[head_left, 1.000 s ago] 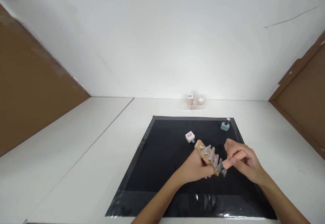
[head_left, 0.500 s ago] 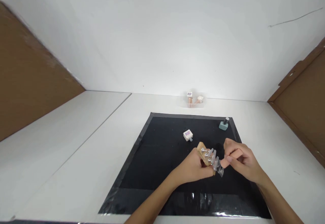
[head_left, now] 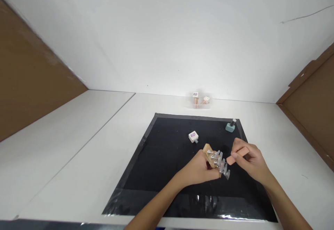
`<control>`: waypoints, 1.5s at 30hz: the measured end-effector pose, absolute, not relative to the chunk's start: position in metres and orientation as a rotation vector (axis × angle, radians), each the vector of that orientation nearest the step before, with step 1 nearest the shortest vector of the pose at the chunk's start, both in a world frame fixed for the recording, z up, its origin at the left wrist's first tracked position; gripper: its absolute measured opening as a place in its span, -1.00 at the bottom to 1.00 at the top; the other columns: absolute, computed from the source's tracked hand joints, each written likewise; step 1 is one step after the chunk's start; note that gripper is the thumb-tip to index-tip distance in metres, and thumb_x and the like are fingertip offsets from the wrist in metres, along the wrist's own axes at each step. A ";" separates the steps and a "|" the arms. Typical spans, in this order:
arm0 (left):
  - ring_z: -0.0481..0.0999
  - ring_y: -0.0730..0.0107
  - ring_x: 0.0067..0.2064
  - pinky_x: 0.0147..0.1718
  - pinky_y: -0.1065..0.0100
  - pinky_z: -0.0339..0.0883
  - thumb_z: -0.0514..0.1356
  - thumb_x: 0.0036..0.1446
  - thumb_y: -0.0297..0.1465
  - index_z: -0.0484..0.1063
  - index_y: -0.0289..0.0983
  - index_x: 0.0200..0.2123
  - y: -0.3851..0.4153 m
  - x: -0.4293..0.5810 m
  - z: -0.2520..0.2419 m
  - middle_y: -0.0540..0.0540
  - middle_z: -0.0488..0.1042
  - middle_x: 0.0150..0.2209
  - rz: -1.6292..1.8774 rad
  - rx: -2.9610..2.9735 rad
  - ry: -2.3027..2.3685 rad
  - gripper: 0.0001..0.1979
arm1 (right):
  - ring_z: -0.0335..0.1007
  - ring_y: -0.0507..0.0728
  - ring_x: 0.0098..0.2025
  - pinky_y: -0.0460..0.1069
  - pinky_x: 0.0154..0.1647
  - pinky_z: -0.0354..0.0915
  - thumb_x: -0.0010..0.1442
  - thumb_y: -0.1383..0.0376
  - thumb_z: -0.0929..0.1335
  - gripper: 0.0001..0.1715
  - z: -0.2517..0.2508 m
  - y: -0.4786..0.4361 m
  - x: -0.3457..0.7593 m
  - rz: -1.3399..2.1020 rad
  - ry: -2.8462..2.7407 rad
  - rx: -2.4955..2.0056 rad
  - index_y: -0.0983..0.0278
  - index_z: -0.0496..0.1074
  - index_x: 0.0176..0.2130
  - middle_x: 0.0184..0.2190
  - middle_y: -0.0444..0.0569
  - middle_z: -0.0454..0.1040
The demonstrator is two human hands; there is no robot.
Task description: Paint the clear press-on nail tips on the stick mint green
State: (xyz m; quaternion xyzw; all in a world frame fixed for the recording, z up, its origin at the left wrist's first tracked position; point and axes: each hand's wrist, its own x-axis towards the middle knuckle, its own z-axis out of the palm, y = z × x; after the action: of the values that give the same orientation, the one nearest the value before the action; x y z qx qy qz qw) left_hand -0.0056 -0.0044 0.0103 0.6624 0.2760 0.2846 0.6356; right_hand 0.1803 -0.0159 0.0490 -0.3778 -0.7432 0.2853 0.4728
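Observation:
My left hand [head_left: 197, 169] grips a wooden nail-tip stand [head_left: 207, 149] with metal posts. Several clear false nails [head_left: 221, 162] stick out from the posts toward the right. Between the thumb and fingers of my right hand [head_left: 249, 157] is a peach-coloured nail file [head_left: 238, 155], short and flat. Its lower left end sits close beside the false nails; whether it touches them I cannot tell. Above the stand, a white square bottle [head_left: 193, 136] with a printed label and a small grey neck lies on the black mat [head_left: 167, 160].
A teal nail polish bottle [head_left: 230, 126] with a dark cap stands at the mat's far right corner. Against the white wall sits a clear plastic tray [head_left: 205, 106] holding two pinkish bottles with white tops. Brown boards [head_left: 310, 108] border the table on both sides.
My right hand has drawn the nail file slightly up and away from the false nails, so a small gap shows. The stand stays nearly in place in my left hand.

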 end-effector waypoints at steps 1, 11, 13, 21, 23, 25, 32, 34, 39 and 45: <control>0.06 0.56 -0.51 -0.53 0.44 -0.03 0.18 -0.09 -0.49 0.09 -0.25 -0.59 -0.004 -0.006 0.010 0.12 0.08 -0.57 0.650 1.503 0.629 -0.75 | 0.21 0.03 -0.57 -0.07 -0.58 0.17 0.22 0.30 0.32 -0.75 0.048 -0.016 0.181 0.685 -1.803 -0.934 0.23 0.37 -0.50 -0.63 -0.13 0.38; 0.06 0.60 -0.55 -0.59 0.48 -0.04 0.15 -0.14 -0.54 0.09 -0.25 -0.61 -0.005 -0.004 0.013 0.13 0.07 -0.60 0.645 1.437 0.633 -0.77 | 0.20 0.04 -0.59 -0.06 -0.59 0.16 0.21 0.31 0.33 -0.74 0.048 -0.017 0.183 0.683 -1.832 -0.894 0.23 0.37 -0.52 -0.66 -0.13 0.36; 0.09 0.61 -0.56 -0.60 0.49 -0.02 0.14 -0.15 -0.55 0.11 -0.26 -0.61 -0.005 -0.005 0.012 0.13 0.09 -0.60 0.654 1.431 0.627 -0.80 | 0.21 0.03 -0.57 -0.07 -0.58 0.16 0.22 0.36 0.31 -0.74 0.048 -0.016 0.184 0.655 -1.798 -0.916 0.22 0.36 -0.51 -0.62 -0.12 0.40; 0.26 0.56 -0.64 -0.66 0.50 0.16 0.15 -0.20 -0.52 0.25 -0.28 -0.51 -0.004 -0.003 0.008 0.11 0.27 -0.64 0.574 1.264 0.693 -0.89 | 0.22 0.04 -0.59 -0.07 -0.59 0.19 0.21 0.22 0.33 -0.75 0.051 -0.018 0.181 0.691 -1.796 -0.857 0.22 0.40 -0.49 -0.67 -0.15 0.35; 0.26 0.57 -0.66 -0.68 0.50 0.16 0.15 -0.23 -0.51 0.26 -0.28 -0.50 -0.004 -0.002 0.010 0.11 0.28 -0.67 0.557 1.203 0.704 -0.87 | 0.25 0.05 -0.57 -0.06 -0.56 0.20 0.22 0.27 0.33 -0.79 0.050 -0.018 0.181 0.677 -1.759 -0.888 0.22 0.41 -0.46 -0.63 -0.14 0.38; 0.26 0.57 -0.67 -0.69 0.50 0.15 0.16 -0.25 -0.50 0.26 -0.28 -0.50 -0.003 -0.002 0.011 0.11 0.29 -0.68 0.562 1.147 0.683 -0.85 | 0.26 0.04 -0.54 -0.05 -0.53 0.20 0.24 0.30 0.32 -0.81 0.049 -0.018 0.182 0.648 -1.695 -0.926 0.22 0.41 -0.43 -0.59 -0.12 0.39; 0.19 0.63 -0.73 -0.75 0.55 0.05 0.28 -0.21 -0.40 0.23 -0.27 -0.51 -0.003 0.000 0.006 0.15 0.24 -0.74 0.644 0.988 0.558 -0.76 | 0.28 0.08 -0.53 -0.02 -0.54 0.25 0.20 0.10 0.34 -0.76 0.046 -0.024 0.185 0.736 -1.694 -0.838 0.20 0.45 -0.37 -0.59 -0.11 0.38; 0.17 0.65 -0.74 -0.77 0.56 0.02 0.31 -0.22 -0.36 0.22 -0.27 -0.51 -0.003 0.001 0.004 0.17 0.23 -0.74 0.655 0.956 0.530 -0.71 | 0.30 0.08 -0.52 -0.02 -0.53 0.26 0.21 0.13 0.34 -0.79 0.045 -0.025 0.184 0.743 -1.720 -0.839 0.20 0.45 -0.35 -0.57 -0.09 0.41; 0.14 0.70 -0.75 -0.78 0.57 -0.02 0.34 -0.23 -0.33 0.19 -0.27 -0.55 -0.002 0.005 0.004 0.17 0.23 -0.71 0.705 0.882 0.585 -0.67 | 0.32 0.06 -0.53 -0.05 -0.53 0.25 0.22 0.14 0.34 -0.77 0.046 -0.023 0.184 0.613 -1.637 -0.991 0.21 0.43 -0.40 -0.55 -0.10 0.43; 0.12 0.73 -0.73 -0.77 0.57 -0.05 0.33 -0.26 -0.28 0.17 -0.27 -0.55 -0.001 0.008 0.007 0.18 0.20 -0.68 0.732 0.841 0.642 -0.64 | 0.38 0.08 -0.47 -0.04 -0.46 0.31 0.20 0.09 0.34 -0.74 0.043 -0.020 0.187 0.789 -1.672 -0.939 0.20 0.47 -0.37 -0.50 -0.08 0.49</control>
State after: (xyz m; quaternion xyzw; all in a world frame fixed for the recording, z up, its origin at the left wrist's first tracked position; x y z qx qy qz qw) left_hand 0.0081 -0.0011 0.0068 0.3922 0.2993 0.3414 0.8000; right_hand 0.1872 -0.0199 0.0431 -0.3898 -0.6941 0.3275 0.5089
